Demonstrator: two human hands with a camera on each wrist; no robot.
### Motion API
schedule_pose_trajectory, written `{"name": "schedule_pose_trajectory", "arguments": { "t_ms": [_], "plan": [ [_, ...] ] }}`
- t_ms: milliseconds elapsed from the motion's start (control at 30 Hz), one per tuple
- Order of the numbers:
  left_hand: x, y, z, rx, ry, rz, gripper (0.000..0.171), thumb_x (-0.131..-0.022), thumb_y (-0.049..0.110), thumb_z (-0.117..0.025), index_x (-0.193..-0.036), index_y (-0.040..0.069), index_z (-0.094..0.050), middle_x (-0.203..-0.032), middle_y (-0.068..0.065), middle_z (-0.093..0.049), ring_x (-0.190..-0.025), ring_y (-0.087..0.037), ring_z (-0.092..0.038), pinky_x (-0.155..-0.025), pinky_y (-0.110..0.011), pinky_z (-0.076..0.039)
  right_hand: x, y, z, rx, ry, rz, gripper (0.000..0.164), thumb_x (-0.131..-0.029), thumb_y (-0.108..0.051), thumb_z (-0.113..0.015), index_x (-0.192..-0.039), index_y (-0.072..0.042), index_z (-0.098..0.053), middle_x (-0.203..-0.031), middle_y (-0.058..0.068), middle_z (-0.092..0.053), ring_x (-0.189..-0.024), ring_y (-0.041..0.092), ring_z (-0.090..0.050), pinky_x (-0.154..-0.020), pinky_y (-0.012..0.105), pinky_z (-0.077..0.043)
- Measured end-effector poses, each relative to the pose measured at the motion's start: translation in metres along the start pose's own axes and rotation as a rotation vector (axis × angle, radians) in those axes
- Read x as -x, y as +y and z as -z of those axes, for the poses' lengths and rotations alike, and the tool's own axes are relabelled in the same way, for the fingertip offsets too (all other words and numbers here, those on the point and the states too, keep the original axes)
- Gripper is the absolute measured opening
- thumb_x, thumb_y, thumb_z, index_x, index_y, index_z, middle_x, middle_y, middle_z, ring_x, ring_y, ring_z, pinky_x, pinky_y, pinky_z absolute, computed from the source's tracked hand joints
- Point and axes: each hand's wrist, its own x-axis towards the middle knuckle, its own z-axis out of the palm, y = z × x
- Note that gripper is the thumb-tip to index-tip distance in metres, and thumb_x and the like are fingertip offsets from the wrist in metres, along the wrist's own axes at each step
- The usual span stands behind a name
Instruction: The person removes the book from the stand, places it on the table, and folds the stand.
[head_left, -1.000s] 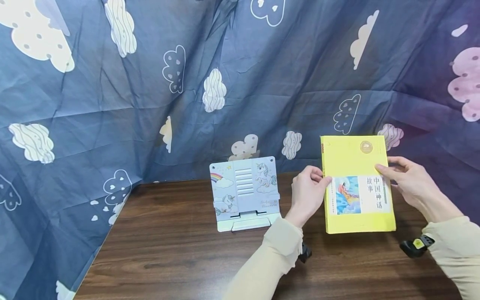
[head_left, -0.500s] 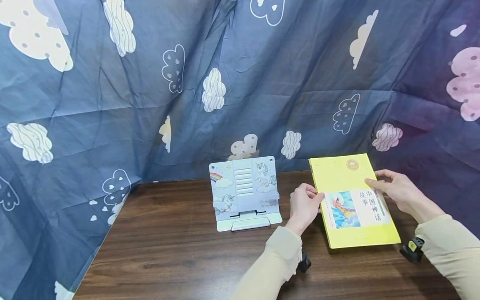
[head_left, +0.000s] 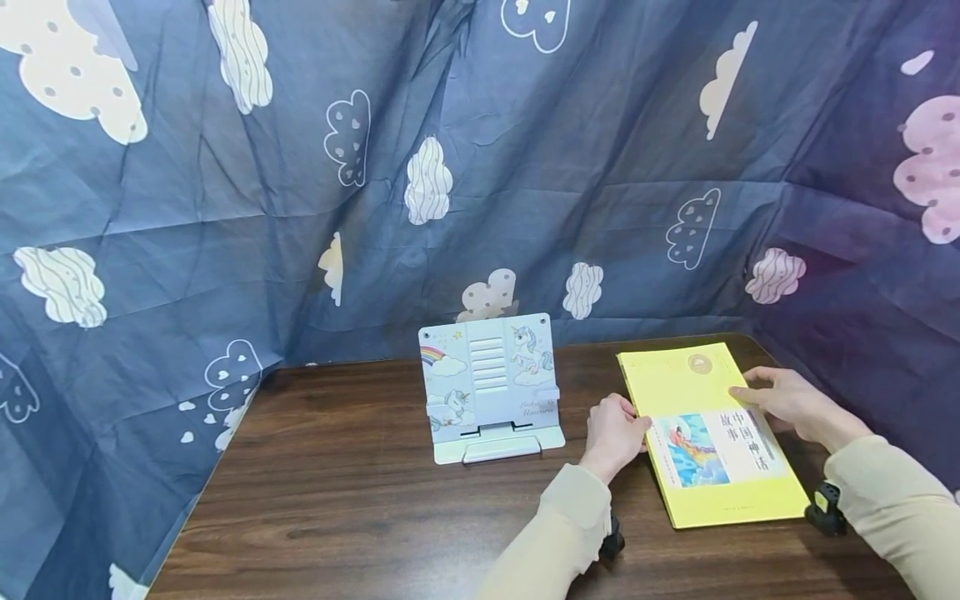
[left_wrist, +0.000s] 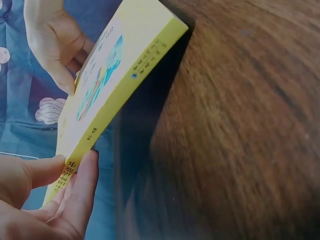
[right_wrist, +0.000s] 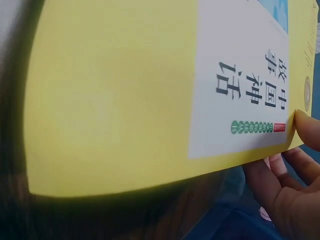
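Observation:
A yellow book (head_left: pixel 663 379) with a white band, a colourful picture and Chinese characters on its cover is held between both hands on the right of the head view. My left hand (head_left: pixel 613 432) pinches its left, spine edge, thumb on the cover side and fingers beneath. At the opposite edge my right hand (head_left: pixel 798 407) grips it with the thumb on top. In the left wrist view the book's spine (left_wrist: pixel 112 110) faces the camera, and a dark gap shows between book and table. The right wrist view shows the right thumb (right_wrist: pixel 307 129) on the cover.
On the wooden table (head_left: pixel 360 517), left of the book, stands a pale blue book stand (head_left: pixel 491 383) with unicorn pictures and a ledge at its base. A dark blue cloud-patterned cloth (head_left: pixel 480 192) hangs behind the table and along its sides.
Both hands have lowered the book toward the table. It has tipped from nearly upright to a flatter slant, cover facing up. The book stand has stayed in place.

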Motion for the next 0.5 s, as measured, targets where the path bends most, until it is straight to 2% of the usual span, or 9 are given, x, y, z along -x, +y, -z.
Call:
{"name": "schedule_pose_trajectory", "arguments": {
  "t_ms": [233,367,500],
  "plan": [
    [0.002,-0.005,-0.008,-0.045,-0.033,0.049,0.016,-0.085,0.007,-0.074,-0.083,0.007,-0.059,-0.058,0.005,-0.056,-0.047,-0.012,-0.064,-0.046,-0.017,-0.046,0.001,0.005,-0.002,0.209,0.001,-0.014,0.068,-0.097,-0.029,-0.060,-0.132,0.021,-0.031,-0.096,0.019,-0.063,-0.080,0.025,-0.064,-0.068,0.045,-0.055],
    [0.003,-0.009,-0.012,-0.110,-0.050,0.061,0.019,-0.085,0.008,-0.074,-0.074,0.009,-0.059,-0.051,0.004,-0.055,-0.046,-0.012,-0.064,-0.045,-0.016,-0.044,0.002,0.008,-0.003,0.299,0.006,-0.029,0.071,-0.094,-0.029,-0.064,-0.130,0.024,-0.033,-0.106,0.031,-0.057,-0.087,0.034,-0.062,-0.070,0.048,-0.055],
    [0.005,-0.012,-0.014,-0.156,-0.059,0.077,0.023,-0.085,0.009,-0.074,-0.068,0.010,-0.058,-0.049,0.003,-0.054,-0.045,-0.011,-0.063,-0.044,-0.017,-0.044,0.003,0.011,-0.007,0.352,0.007,-0.015,0.072,-0.092,-0.027,-0.067,-0.127,0.027,-0.035,-0.111,0.038,-0.054,-0.093,0.041,-0.060,-0.070,0.049,-0.055]
  ]
}}
